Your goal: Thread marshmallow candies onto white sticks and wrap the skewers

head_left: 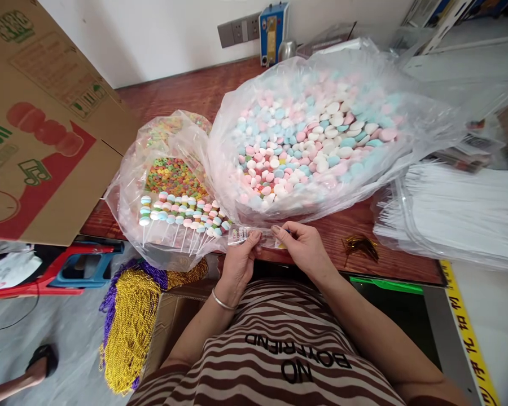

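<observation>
A small clear plastic bag with printed text is stretched between my two hands at the table's front edge. My left hand pinches it near its middle, thumb on top. My right hand pinches its right end between thumb and fingers. Just left of the hands, several candy skewers on white sticks lie in an open plastic bag. Small colourful ring-shaped candies fill that bag behind them. Directly beyond my hands, a large clear bag holds pink, white and blue candy discs.
Gold twist ties lie right of my hands. White sticks are piled in plastic at the right. A printed carton stands at the left. Gold and purple bead strings hang below the table. A person's foot shows lower left.
</observation>
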Available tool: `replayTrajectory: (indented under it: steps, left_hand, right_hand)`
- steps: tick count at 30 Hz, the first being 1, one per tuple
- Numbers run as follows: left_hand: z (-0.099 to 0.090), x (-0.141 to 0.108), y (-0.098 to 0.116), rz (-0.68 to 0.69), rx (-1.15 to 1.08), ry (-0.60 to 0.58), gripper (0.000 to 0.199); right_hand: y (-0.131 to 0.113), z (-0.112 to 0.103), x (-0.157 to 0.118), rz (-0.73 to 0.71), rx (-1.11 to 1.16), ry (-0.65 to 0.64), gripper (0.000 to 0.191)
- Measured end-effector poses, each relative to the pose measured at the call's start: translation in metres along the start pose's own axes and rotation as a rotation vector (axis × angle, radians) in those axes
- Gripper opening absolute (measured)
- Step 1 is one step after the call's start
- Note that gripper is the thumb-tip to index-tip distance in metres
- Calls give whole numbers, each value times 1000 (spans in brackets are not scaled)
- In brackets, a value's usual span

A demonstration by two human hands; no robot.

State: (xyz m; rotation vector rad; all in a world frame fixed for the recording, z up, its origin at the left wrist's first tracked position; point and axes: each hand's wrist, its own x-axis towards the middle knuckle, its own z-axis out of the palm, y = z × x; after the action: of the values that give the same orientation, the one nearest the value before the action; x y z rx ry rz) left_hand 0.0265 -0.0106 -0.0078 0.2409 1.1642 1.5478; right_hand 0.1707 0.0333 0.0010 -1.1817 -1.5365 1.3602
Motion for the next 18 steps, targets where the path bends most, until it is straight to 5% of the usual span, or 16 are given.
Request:
replayTrajectory:
  steps: [7, 11, 18]
  left_hand:
    - [-4, 3, -6, 171, 225, -24, 39]
    - [-7, 4, -7, 145, 267, -90, 40]
    - [5, -2, -4, 63, 139, -93, 40]
  right_hand:
    - [-3, -10, 5, 90, 25, -161, 25]
    - [-3, -10, 6, 102, 126, -67, 34]
    - [-2, -4, 4, -19, -102, -26, 45]
